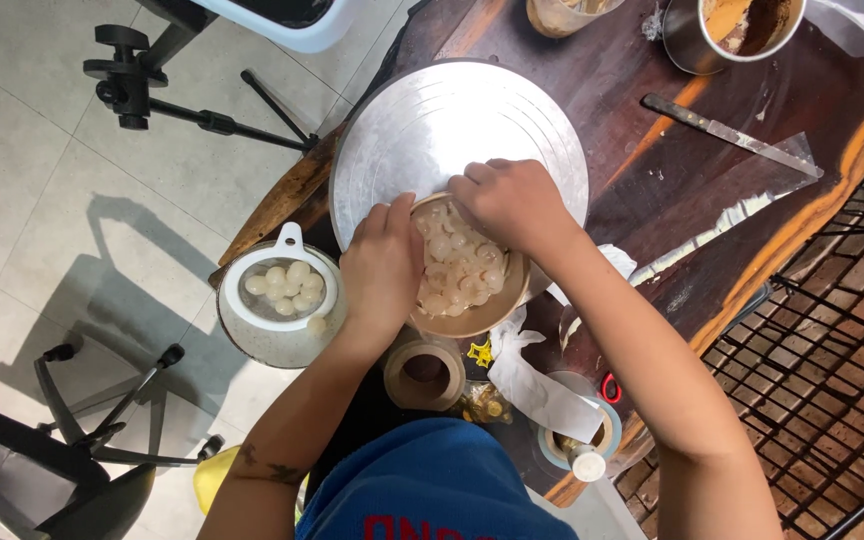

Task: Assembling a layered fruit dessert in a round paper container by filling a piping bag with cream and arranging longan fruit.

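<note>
Silver turntable (pixel 422 120) edge bears bowl (pixel 497 312); left hand (pixel 380 265) grips rim, right hand (pixel 512 200) pinches fruit (pixel 457 275).

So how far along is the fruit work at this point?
Done: the tan bowl already holds many peeled white fruits. In hand: both the left hand and right hand are at that bowl. Left: about nine fruits sit in the white strainer.
</note>
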